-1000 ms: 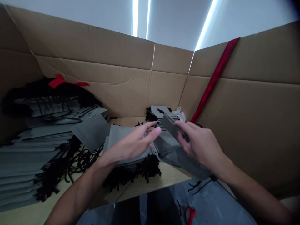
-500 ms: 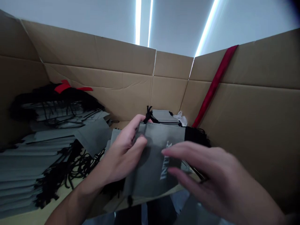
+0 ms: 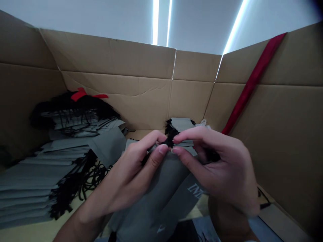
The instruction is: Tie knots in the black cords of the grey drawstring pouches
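Note:
Both hands hold one grey drawstring pouch [image 3: 161,195] with white lettering, raised in front of me inside a big cardboard box [image 3: 141,90]. My left hand [image 3: 131,178] pinches the pouch's top edge between thumb and fingers. My right hand [image 3: 214,168] pinches the same top edge from the right, fingertips on the black cord [image 3: 171,137]. The fingertips of the two hands nearly touch. The pouch hangs down from them toward me.
Tall stacks of grey pouches [image 3: 37,181] with black cords fill the box's left side, with a red ribbon [image 3: 82,94] on the far one. A small stack [image 3: 181,125] lies at the back corner. A red strip [image 3: 252,84] runs down the right wall.
The pouch came up off the box floor into both hands. My right hand moved from hovering open over it to pinching its top beside my left hand.

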Demonstrator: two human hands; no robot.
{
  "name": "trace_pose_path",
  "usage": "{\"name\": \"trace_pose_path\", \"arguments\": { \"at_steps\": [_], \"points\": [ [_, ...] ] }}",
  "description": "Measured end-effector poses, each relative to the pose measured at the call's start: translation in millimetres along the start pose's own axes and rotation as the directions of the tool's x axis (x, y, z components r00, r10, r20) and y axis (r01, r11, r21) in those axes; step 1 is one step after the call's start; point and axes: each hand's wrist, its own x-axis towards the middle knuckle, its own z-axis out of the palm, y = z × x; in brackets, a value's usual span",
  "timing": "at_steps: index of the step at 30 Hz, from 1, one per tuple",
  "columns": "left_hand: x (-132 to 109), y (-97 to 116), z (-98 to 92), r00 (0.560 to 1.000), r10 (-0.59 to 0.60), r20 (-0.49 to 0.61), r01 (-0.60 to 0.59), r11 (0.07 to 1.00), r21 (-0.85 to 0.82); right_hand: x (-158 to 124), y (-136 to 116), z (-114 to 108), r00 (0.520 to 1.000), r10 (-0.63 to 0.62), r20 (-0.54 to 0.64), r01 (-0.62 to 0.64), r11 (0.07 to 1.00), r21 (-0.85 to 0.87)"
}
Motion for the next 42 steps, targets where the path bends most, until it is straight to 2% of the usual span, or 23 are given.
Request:
{"name": "trace_pose_path", "arguments": {
  "at_steps": [4,6,8,12,14,16,18,23,28,32,39,42],
  "points": [
    [1.1,0.2,2.0,0.999,0.027,0.018,-0.028,0.999,0.043,1.9,11.6,10.8,0.988,-0.12,-0.094,0.133,0.98,0.15],
    [2.7,-0.7,3.6,0.997,0.075,-0.005,-0.075,0.994,0.08,2.6,16.5,14.4,0.983,-0.151,-0.102,0.168,0.966,0.198],
    [5.1,-2.4,4.7,0.991,0.132,-0.02,-0.129,0.985,0.118,2.6,19.3,15.6,0.982,-0.165,-0.094,0.181,0.961,0.207],
    [10.4,-8.3,6.9,0.979,0.203,0.021,-0.204,0.965,0.167,1.1,21.2,12.8,0.981,-0.175,-0.087,0.188,0.965,0.181],
    [11.5,-12.6,8.9,0.968,0.239,-0.071,-0.224,0.959,0.175,0.4,22.1,10.9,0.979,-0.183,-0.089,0.196,0.965,0.174],
    [11.4,-17.4,10.9,0.932,0.311,-0.188,-0.28,0.944,0.175,0.0,23.3,9.5,0.978,-0.188,-0.092,0.202,0.964,0.174],
    [11.0,-21.9,12.3,0.881,0.408,-0.24,-0.364,0.908,0.208,0.2,24.8,8.9,0.979,-0.186,-0.088,0.199,0.966,0.168],
    [11.3,-28.2,14.0,0.799,0.551,-0.242,-0.452,0.815,0.363,1.5,27.6,11.4,0.975,-0.207,-0.083,0.217,0.967,0.136],
    [9.7,-29.7,15.2,0.754,0.608,-0.251,-0.457,0.758,0.465,0.5,28.1,15.8,0.974,-0.195,-0.113,0.207,0.972,0.107],
    [7.3,-29.7,9.8,0.726,0.66,-0.194,-0.453,0.671,0.588,1.0,29.9,17.3,0.98,-0.165,-0.111,0.177,0.978,0.108],
    [1.4,-34.2,0.5,0.674,0.736,-0.064,-0.512,0.528,0.677,5.1,34.2,18.2,0.986,-0.163,-0.032,0.166,0.976,0.143],
    [-2.1,-35.2,2.6,0.65,0.755,-0.086,-0.474,0.492,0.731,5.3,33.9,17.5,0.984,-0.177,0.006,0.174,0.973,0.153]
  ]
}}
